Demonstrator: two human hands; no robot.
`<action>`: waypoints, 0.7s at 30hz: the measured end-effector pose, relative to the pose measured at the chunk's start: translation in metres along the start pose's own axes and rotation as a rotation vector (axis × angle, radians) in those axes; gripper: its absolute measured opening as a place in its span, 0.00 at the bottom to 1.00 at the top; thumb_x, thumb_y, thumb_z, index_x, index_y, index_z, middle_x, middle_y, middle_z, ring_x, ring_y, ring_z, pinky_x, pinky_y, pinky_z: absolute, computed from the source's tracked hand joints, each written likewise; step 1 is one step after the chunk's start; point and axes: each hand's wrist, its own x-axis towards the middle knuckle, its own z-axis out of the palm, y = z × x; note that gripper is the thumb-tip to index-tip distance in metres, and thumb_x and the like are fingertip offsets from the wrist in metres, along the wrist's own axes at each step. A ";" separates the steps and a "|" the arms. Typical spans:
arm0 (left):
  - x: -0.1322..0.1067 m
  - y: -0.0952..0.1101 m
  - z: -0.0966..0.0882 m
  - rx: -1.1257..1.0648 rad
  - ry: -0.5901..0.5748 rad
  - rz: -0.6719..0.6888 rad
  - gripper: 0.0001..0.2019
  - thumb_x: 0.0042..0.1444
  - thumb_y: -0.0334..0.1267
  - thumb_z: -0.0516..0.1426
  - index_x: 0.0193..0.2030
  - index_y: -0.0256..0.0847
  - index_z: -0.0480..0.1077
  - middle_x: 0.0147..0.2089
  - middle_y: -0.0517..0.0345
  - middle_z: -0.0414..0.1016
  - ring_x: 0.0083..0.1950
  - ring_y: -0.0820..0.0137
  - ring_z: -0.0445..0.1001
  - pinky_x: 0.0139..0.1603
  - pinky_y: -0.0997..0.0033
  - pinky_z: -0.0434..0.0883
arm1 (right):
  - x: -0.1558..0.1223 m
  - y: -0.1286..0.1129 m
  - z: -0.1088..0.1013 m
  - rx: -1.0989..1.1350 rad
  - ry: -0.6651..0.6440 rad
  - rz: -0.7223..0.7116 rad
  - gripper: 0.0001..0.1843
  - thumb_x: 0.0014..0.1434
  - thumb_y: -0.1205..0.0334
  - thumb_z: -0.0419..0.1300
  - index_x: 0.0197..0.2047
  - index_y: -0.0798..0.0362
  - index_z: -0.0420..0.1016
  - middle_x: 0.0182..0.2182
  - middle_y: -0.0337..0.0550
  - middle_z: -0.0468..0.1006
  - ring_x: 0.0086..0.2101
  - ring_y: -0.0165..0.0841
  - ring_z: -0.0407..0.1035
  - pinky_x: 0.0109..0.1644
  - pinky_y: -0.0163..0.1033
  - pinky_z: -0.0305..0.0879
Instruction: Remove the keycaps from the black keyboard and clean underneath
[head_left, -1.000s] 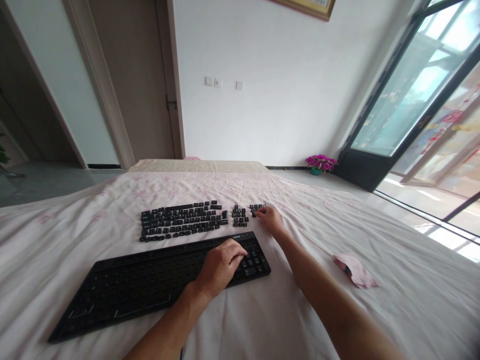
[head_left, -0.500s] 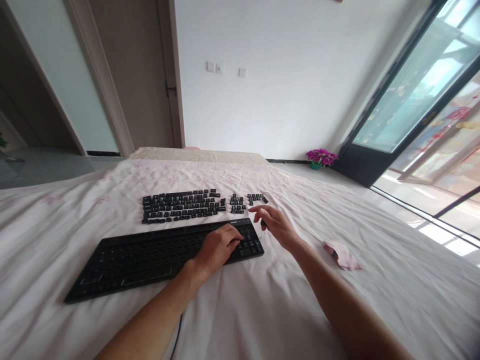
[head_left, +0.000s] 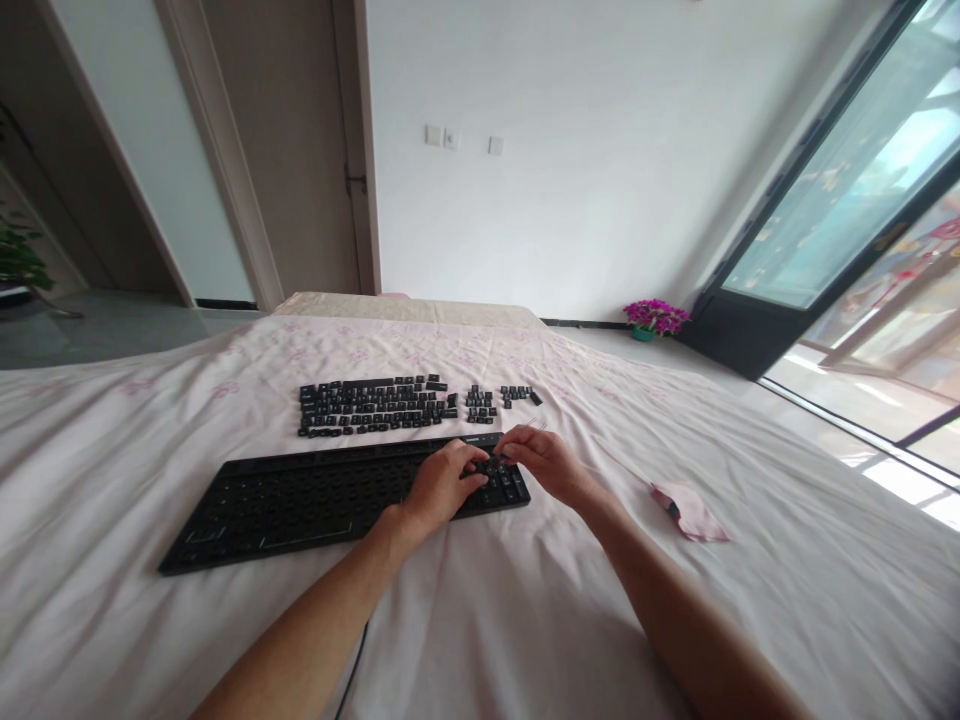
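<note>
A black keyboard (head_left: 300, 500) lies slanted on a pale pink bedsheet, most of its left and middle stripped of keycaps. Keycaps remain on the number pad (head_left: 504, 486) at its right end. My left hand (head_left: 441, 478) rests over the keyboard just left of the number pad, thumb and forefinger apart with a gap between them. At the number pad's upper edge, my right hand (head_left: 546, 462) is closed in a pinch; what sits between its fingertips is too small to make out. Thin wire-like lines (head_left: 537, 425) show just behind its knuckles.
Loose black keycaps (head_left: 375, 405) lie in rows beyond the keyboard, with smaller groups (head_left: 480, 404) to their right. A folded pink cloth or packet (head_left: 691, 512) lies on the sheet at right. The keyboard cable (head_left: 352, 670) runs towards me.
My right hand has moved left and down from beside the keyboard onto the number pad's top edge, its fingers closing. My left thumb and forefinger have spread apart. The view has shifted slightly.
</note>
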 end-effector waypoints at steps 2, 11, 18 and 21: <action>0.000 0.000 0.002 0.013 0.005 -0.001 0.12 0.51 0.31 0.61 0.43 0.43 0.76 0.40 0.58 0.75 0.38 0.68 0.76 0.41 0.69 0.72 | 0.001 -0.002 0.000 -0.059 -0.038 -0.035 0.11 0.60 0.54 0.59 0.35 0.52 0.78 0.34 0.42 0.77 0.34 0.32 0.70 0.41 0.37 0.66; 0.001 -0.001 0.004 0.162 -0.022 -0.044 0.06 0.52 0.35 0.62 0.37 0.40 0.74 0.36 0.58 0.73 0.37 0.67 0.72 0.39 0.69 0.68 | 0.010 -0.014 0.010 -0.226 -0.236 -0.229 0.11 0.63 0.56 0.57 0.39 0.50 0.80 0.36 0.41 0.80 0.38 0.33 0.73 0.47 0.38 0.67; 0.001 0.006 0.003 0.070 -0.033 -0.038 0.09 0.52 0.32 0.61 0.41 0.41 0.75 0.41 0.57 0.75 0.42 0.67 0.74 0.42 0.70 0.68 | 0.010 0.001 0.002 -0.191 -0.154 -0.246 0.13 0.63 0.53 0.57 0.36 0.52 0.78 0.35 0.41 0.79 0.37 0.33 0.73 0.44 0.37 0.68; 0.004 0.006 0.007 0.146 -0.039 -0.063 0.08 0.52 0.33 0.62 0.40 0.42 0.76 0.39 0.57 0.75 0.40 0.66 0.73 0.40 0.70 0.66 | 0.008 -0.001 0.005 -0.349 -0.152 -0.314 0.14 0.65 0.53 0.54 0.36 0.50 0.78 0.35 0.40 0.79 0.39 0.33 0.71 0.48 0.38 0.65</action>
